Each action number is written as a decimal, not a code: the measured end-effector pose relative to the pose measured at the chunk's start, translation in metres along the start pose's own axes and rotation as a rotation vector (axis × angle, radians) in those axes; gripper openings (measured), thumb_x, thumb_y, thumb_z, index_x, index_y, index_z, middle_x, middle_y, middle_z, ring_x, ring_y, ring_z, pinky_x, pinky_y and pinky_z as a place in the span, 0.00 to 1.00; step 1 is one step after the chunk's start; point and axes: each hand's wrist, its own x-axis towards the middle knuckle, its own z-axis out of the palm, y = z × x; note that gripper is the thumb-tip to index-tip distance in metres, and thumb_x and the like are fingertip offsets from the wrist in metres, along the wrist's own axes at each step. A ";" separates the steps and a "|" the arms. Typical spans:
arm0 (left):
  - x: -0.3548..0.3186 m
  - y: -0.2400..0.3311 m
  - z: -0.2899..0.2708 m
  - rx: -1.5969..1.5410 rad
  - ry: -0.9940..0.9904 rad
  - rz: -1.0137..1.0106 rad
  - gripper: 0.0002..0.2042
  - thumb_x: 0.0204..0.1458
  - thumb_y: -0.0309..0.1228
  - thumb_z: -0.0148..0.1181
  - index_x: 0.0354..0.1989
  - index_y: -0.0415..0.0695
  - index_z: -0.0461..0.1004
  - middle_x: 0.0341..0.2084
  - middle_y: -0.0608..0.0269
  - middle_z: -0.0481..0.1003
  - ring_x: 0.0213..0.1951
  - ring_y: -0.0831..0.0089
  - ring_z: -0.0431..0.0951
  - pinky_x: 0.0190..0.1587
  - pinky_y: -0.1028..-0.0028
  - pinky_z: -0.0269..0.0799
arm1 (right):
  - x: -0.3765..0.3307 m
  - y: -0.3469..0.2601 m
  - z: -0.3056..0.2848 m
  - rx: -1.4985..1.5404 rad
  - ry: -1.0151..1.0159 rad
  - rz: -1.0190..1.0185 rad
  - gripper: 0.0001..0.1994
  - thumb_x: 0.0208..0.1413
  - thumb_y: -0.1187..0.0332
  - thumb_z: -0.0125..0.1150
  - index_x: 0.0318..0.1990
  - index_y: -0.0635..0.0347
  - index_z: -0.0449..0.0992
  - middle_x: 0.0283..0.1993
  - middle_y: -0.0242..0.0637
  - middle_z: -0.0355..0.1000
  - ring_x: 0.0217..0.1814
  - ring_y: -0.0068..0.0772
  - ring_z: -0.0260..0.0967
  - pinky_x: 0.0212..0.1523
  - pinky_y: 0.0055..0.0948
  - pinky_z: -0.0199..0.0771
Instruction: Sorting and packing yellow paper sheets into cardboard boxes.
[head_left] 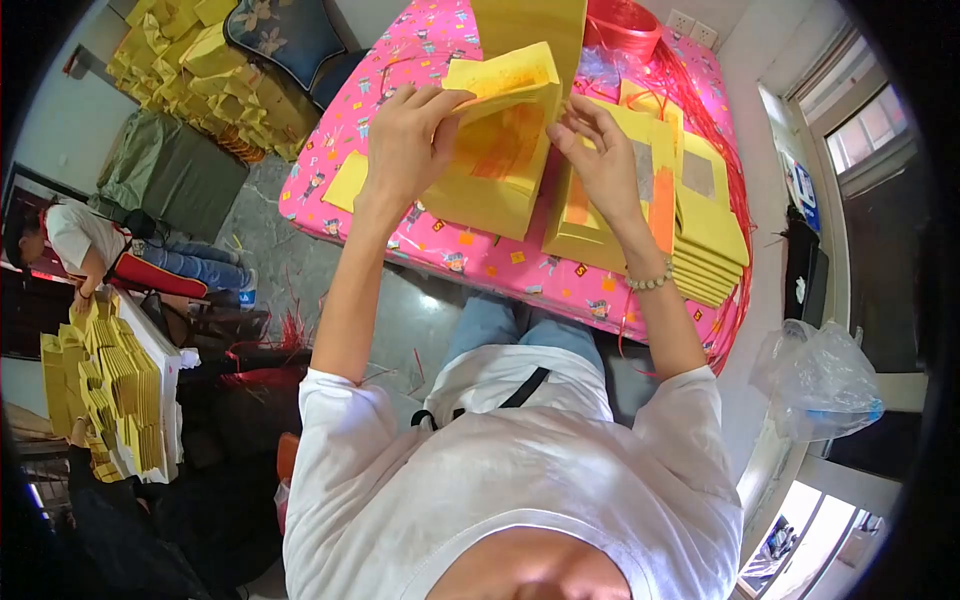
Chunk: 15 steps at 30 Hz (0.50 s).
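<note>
A yellow paper bag (480, 195) with orange print stands opened out on the pink patterned table cover, a tall panel rising behind it. My left hand (408, 145) is closed on the bag's upper left edge, fingers over the paper and thumb below. At the bag's right side edge, my right hand (602, 160) has its thumb and curled fingers pinched on the paper; a bead bracelet circles that wrist. Right of the bag, below my right hand, lies another yellow paper piece (590, 235) with orange and grey patches. The bag's inside is partly hidden by my left hand.
A stack of folded yellow paper pieces (712, 250) lies at the table's right edge beside red strings (705, 120). A red basin (622, 28) stands at the back. Yellow bundles (230, 85) are piled far left. A person (85, 245) at left handles yellow stacks (120, 385).
</note>
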 end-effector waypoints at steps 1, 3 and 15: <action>0.001 0.008 -0.007 0.002 -0.002 0.002 0.13 0.43 0.19 0.56 0.38 0.45 0.76 0.28 0.61 0.75 0.28 0.63 0.71 0.33 0.68 0.68 | -0.001 0.000 0.002 0.041 0.018 -0.005 0.41 0.50 0.64 0.66 0.66 0.60 0.44 0.69 0.43 0.44 0.71 0.41 0.44 0.63 0.40 0.56; 0.001 0.031 -0.025 0.002 -0.005 0.006 0.13 0.45 0.19 0.56 0.40 0.45 0.76 0.27 0.60 0.75 0.27 0.64 0.70 0.32 0.68 0.66 | -0.009 -0.008 0.006 0.083 0.037 -0.009 0.42 0.49 0.66 0.67 0.66 0.60 0.45 0.69 0.42 0.46 0.70 0.39 0.46 0.62 0.38 0.57; -0.047 0.114 -0.038 -1.318 -0.473 -0.560 0.13 0.55 0.28 0.55 0.48 0.39 0.72 0.34 0.67 0.76 0.37 0.81 0.72 0.37 0.81 0.66 | -0.099 -0.025 0.023 0.488 -0.114 -0.133 0.28 0.43 0.62 0.72 0.50 0.65 0.68 0.44 0.34 0.70 0.45 0.25 0.68 0.44 0.26 0.71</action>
